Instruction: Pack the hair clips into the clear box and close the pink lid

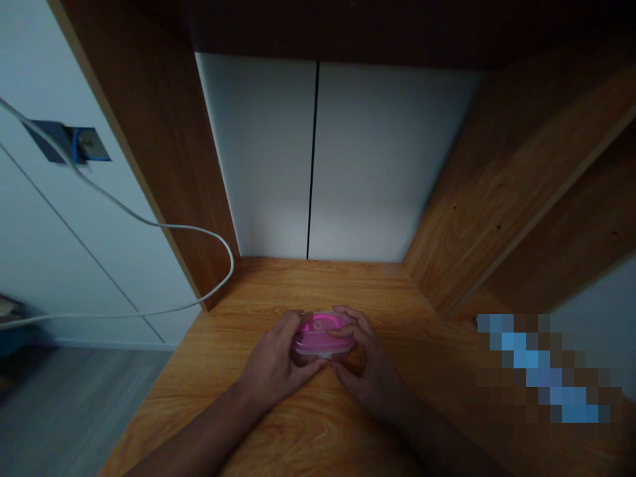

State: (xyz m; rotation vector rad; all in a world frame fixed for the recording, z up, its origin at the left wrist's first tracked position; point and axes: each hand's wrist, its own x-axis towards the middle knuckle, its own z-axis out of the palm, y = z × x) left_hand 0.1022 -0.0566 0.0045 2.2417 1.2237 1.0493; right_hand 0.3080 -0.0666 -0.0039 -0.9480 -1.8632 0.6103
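Observation:
A small oval container with a pink lid and a clear lower part sits low over the wooden desktop, in the middle of the view. My left hand wraps around its left side, thumb along the near edge. On the right side, my right hand grips it, with fingers over the lid's top and the thumb near the front edge. The thumbs come close together at the front. What is inside the container cannot be made out.
Wooden side panels flank a white back panel with a dark vertical seam. A white cable loops in from the left over the desk's edge. At the left is a wall socket opening. A pixelated blue patch lies at right.

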